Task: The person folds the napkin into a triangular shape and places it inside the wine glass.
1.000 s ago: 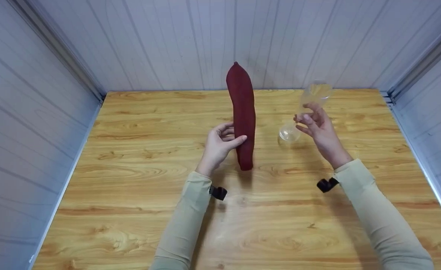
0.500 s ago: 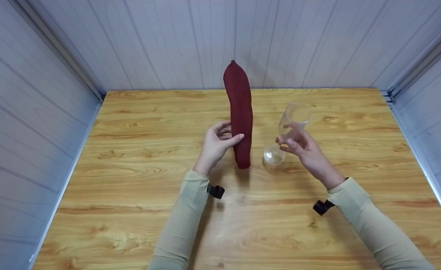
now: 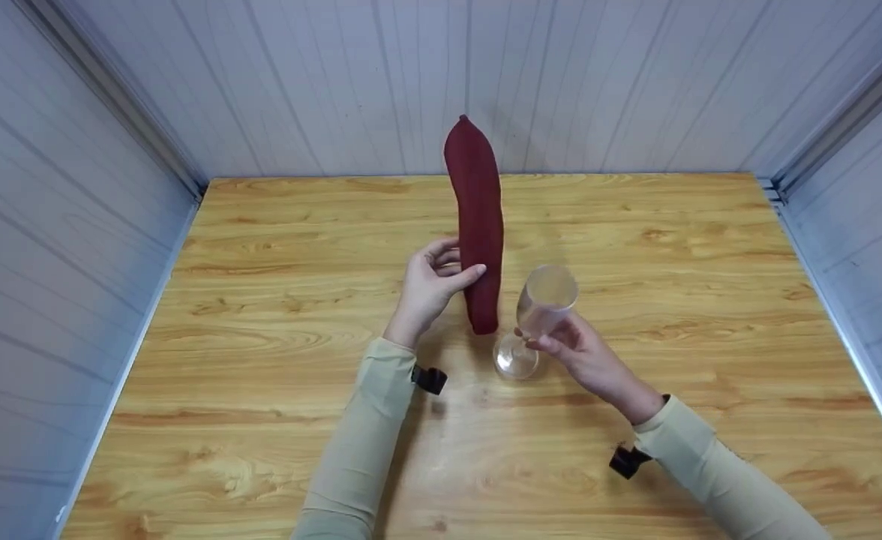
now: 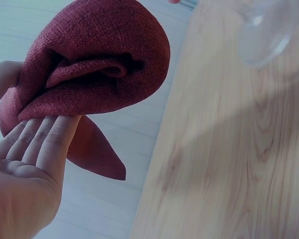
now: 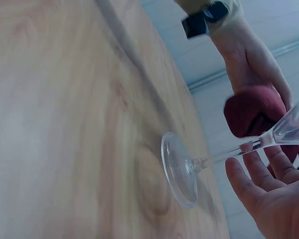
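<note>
My left hand (image 3: pixel 424 289) grips a dark red cloth napkin (image 3: pixel 480 202), rolled into a long tube that stands up with a pointed tip at the top. The thumb lies across the front and the fingers are behind. Looking at the lower end, the left wrist view shows the coiled layers of the napkin (image 4: pixel 97 35). To the right, a clear champagne flute (image 3: pixel 544 304) is pinched at its stem by my right hand (image 3: pixel 587 358). The flute leans slightly, bowl up, and its round foot (image 5: pixel 175 172) is close over the table, just right of the napkin's lower end.
A wood-grain table (image 3: pixel 261 315) lies below both hands. White panelled walls (image 3: pixel 321 90) stand behind it and on both sides. Small black wrist cameras are strapped at both sleeves (image 3: pixel 381 390).
My right hand has brought the flute down and leftward, nearer to me and beside the napkin's lower end. My left hand and the napkin have shifted only slightly left.
</note>
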Available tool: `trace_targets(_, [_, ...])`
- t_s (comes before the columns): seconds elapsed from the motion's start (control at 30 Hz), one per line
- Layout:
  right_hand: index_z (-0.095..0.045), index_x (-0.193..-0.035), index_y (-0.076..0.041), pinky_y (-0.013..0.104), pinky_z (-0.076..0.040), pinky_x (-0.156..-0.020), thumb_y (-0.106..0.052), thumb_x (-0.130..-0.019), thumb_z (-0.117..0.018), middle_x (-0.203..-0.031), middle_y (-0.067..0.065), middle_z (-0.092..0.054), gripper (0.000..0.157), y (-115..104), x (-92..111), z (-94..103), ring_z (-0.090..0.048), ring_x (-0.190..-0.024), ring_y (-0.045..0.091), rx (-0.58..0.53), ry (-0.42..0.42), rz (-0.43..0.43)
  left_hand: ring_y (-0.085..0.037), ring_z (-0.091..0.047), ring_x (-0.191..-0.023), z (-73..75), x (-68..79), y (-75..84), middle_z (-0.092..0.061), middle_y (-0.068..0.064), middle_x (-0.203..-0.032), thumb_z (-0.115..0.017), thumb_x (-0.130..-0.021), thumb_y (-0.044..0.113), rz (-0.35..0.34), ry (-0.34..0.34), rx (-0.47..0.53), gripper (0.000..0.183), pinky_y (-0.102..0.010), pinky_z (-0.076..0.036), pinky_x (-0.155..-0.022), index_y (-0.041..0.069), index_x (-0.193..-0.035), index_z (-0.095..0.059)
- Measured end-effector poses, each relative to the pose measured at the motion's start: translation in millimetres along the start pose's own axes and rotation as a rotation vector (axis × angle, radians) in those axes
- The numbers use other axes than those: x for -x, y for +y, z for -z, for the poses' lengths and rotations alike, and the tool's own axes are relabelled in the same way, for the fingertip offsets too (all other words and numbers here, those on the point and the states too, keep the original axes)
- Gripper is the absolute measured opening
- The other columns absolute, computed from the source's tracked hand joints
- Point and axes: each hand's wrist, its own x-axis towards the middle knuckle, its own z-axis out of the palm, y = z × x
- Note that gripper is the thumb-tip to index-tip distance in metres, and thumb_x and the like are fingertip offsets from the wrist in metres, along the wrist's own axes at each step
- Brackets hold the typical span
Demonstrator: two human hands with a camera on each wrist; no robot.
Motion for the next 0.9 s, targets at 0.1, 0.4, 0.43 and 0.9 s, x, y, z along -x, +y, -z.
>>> trace_targets(0.1, [-0.028,-0.142,0.007,0.048,-0.043,-0.098,-0.007,-0.096,-0.057,-0.134,0.028,-0.045,0.057,3,3,-9.6,-0.046,-0.119,0.049,-0.019,-0.023,-0.008,-0.023,-0.065,-0.088,0.6,-0.2,1.2,-0.065,-0.014,-0.101,-0.079,-0.076,0.002,-0.01,0.005,0.001,0.05,-0.032,-0.053,-0.081,-0.005,-0.121,-0.058])
trace_targets(0.4, [-0.036,-0.137,0.009,0.038,-0.045,-0.097,-0.003,-0.094,-0.058,-0.134,0.028,-0.043,0.05,15,2,-24.1,-0.053,-0.119,0.027,0.015,-0.064,0.016,-0.021,-0.065,-0.087,2.9,-1.5,0.6,-0.066,-0.014,-0.1,-0.079,-0.076,0.002,-0.015,0.014,-0.007,0.051,-0.031,-0.053,-0.081,-0.006,-0.121,-0.057])
trace_targets(0.43, [-0.037,-0.137,0.008,0.038,-0.045,-0.097,-0.003,-0.094,-0.059,-0.134,0.027,-0.043,0.049,15,2,-24.6,-0.052,-0.119,0.028,0.027,-0.062,0.013,-0.021,-0.065,-0.087,2.8,-1.6,0.7,-0.066,-0.014,-0.1,-0.079,-0.076,0.002,-0.016,0.013,-0.005,0.051,-0.031,-0.053,-0.081,-0.006,-0.121,-0.057])
trace_targets(0.9, [-0.04,-0.136,0.005,0.056,-0.044,-0.092,-0.006,-0.094,-0.059,-0.133,0.024,-0.044,0.048,21,-1,-26.5,-0.054,-0.115,0.033,0.011,-0.061,-0.023,-0.022,-0.066,-0.084,1.0,-5.6,-0.6,-0.066,-0.014,-0.099,-0.08,-0.076,0.003,-0.023,-0.003,-0.02,0.05,-0.032,-0.054,-0.079,-0.004,-0.12,-0.059])
